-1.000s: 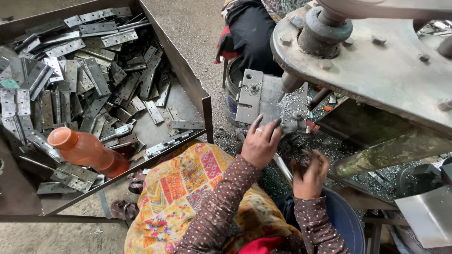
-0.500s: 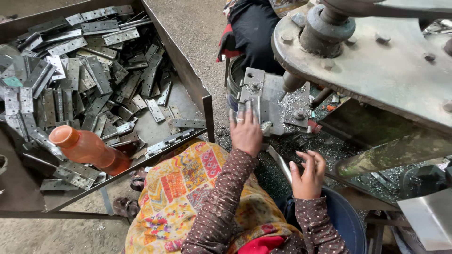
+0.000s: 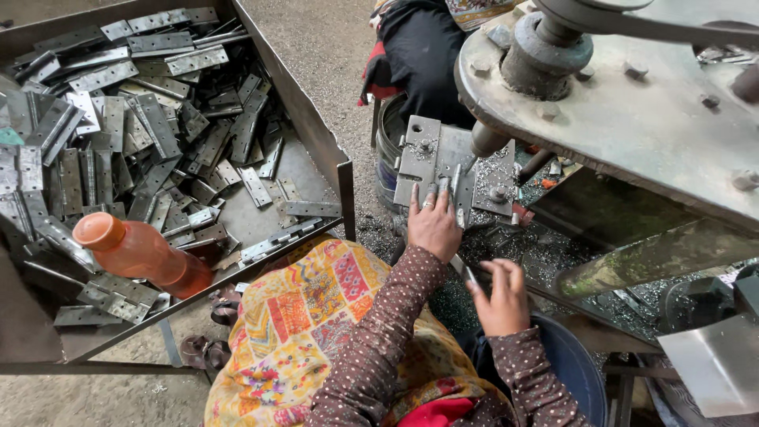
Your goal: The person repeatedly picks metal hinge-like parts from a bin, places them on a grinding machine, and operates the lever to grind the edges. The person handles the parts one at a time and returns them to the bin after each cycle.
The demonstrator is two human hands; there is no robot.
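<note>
**Soft daylight, sharp centre, stretched edges**

Even, diffuse daylight fills the scene; shadows are faint and short. Dull sheen (no hard glare) lies on the metal hinges (image 3: 150, 134) and the machine plate (image 3: 632, 103). The centre is crisp, the right hand (image 3: 500, 294) slightly soft. Wide-angle bending shows toward the corners.

Dull metal, cloth, glossy plastic

Hinge plate (image 3: 433, 162) under left hand (image 3: 433, 228): matt grey metal; tray hinges (image 3: 118, 134) duller, scuffed; press table (image 3: 632, 119) rough, grimy steel; bottle (image 3: 142, 255) glossy orange plastic; printed cloth (image 3: 308, 316) matt; shavings (image 3: 545, 253) glinting
</note>
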